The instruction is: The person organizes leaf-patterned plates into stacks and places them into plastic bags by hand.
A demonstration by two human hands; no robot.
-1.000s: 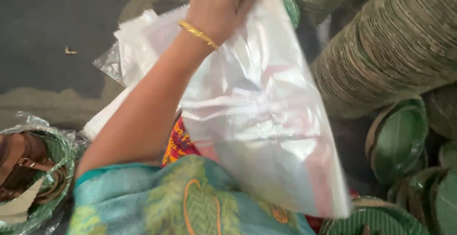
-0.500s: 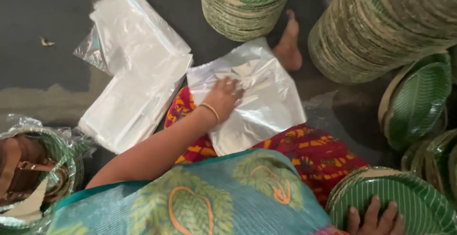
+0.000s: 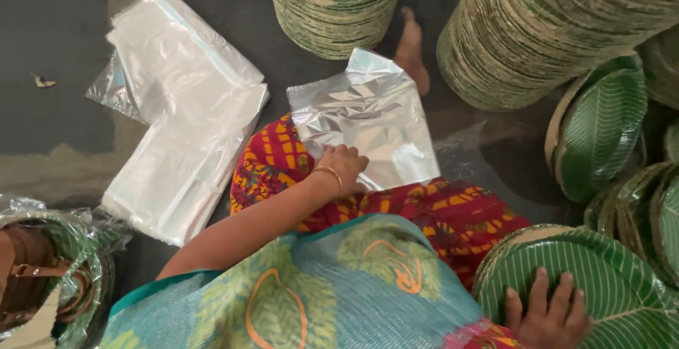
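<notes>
Clear plastic, a flat bag (image 3: 368,133), lies over the person's knee, and the left hand (image 3: 343,169) rests on its near edge with the fingers curled down; I cannot tell if this grip pinches the bag or only presses it. A gold bangle (image 3: 329,174) sits on that wrist. To the left of this grip, a pile of the same clear bags (image 3: 180,108) lies on the floor. Beyond the bag stands a stack of green leaf plates (image 3: 336,6), and a bare foot (image 3: 411,52) is beside it. The right hand (image 3: 548,313) lies spread flat on another green plate stack (image 3: 566,260) near the lap.
</notes>
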